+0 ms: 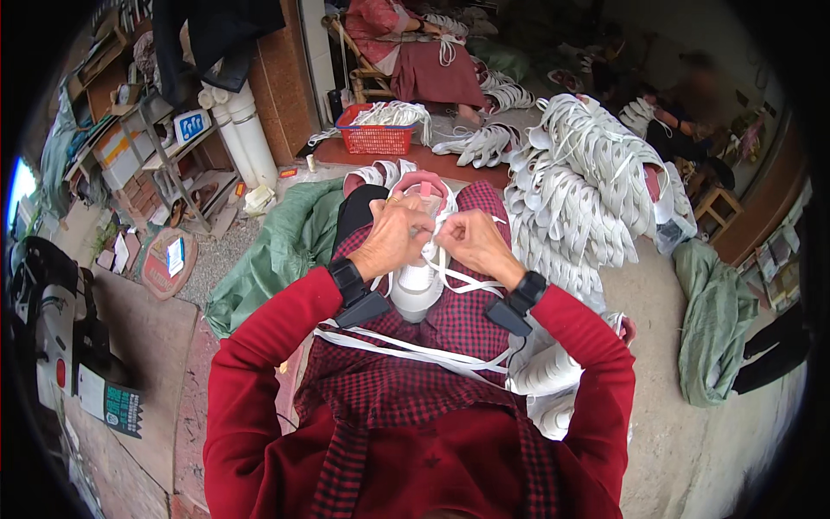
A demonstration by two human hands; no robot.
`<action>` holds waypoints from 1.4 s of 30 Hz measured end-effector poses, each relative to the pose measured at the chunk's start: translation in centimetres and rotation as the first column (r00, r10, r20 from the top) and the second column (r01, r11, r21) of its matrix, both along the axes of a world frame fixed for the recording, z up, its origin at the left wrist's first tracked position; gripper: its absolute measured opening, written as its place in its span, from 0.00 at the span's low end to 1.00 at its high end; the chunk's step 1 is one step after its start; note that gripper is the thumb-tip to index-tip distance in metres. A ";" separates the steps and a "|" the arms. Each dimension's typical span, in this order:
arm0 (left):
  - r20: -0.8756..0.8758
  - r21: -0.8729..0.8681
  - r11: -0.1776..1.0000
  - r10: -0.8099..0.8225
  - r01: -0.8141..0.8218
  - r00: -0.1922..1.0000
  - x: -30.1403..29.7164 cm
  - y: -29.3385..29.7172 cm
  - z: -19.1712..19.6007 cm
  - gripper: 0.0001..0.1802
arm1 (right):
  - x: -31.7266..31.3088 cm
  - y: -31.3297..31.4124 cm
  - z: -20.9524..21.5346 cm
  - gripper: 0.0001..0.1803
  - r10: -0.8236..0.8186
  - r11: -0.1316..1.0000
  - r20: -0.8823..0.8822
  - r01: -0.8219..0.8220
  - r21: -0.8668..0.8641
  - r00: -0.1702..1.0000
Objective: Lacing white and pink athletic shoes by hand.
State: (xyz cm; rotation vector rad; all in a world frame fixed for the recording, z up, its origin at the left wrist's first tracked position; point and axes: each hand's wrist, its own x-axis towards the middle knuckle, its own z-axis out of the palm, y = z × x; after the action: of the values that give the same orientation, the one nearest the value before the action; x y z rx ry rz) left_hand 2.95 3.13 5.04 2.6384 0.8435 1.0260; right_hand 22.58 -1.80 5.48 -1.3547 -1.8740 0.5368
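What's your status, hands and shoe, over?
Left hand and right hand both pinching white lace over white shoe on lap. Loose laces across apron; nothing blocking.

You are sitting in a small home shoe workshop. Heaps of white shoe uppers (579, 190) cover the concrete floor, a red basket (374, 137) holds more, and cluttered shelves (130, 147) stand at your left.

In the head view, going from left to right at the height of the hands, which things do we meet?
Green sack → left hand → white shoe → right hand → pile of white shoe uppers → green cloth.
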 end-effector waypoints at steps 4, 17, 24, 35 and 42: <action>-0.016 0.062 0.998 0.006 -0.005 1.000 0.2 0.0 0.1 0.04 | 0.6 0.5 1.6 0.09 -0.051 0.998 0.204 0.042 0.047 0.978; -0.122 0.151 0.987 0.078 -0.060 0.989 0.5 -0.7 0.8 0.08 | 0.8 -0.5 2.7 0.24 0.078 0.955 0.267 -0.148 0.256 0.961; -0.136 0.073 0.997 0.012 -0.002 0.991 0.0 -0.9 2.0 0.09 | 1.7 1.1 3.4 0.19 0.233 0.955 0.269 -0.272 0.119 0.935; -0.061 0.194 0.981 0.009 0.003 0.998 -0.8 -0.7 1.2 0.02 | 2.0 1.5 3.1 0.17 0.300 0.954 0.153 -0.300 -0.022 0.942; -0.146 0.176 0.979 0.132 -0.106 0.980 -7.3 -2.2 4.9 0.03 | 1.1 1.2 4.6 0.13 0.278 0.959 0.138 -0.284 0.020 0.951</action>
State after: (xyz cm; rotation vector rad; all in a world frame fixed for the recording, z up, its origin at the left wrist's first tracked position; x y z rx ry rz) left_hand -4.37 0.92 9.94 2.8723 1.0011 0.9647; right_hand 23.72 -0.62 10.09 -1.1270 -2.1942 0.5581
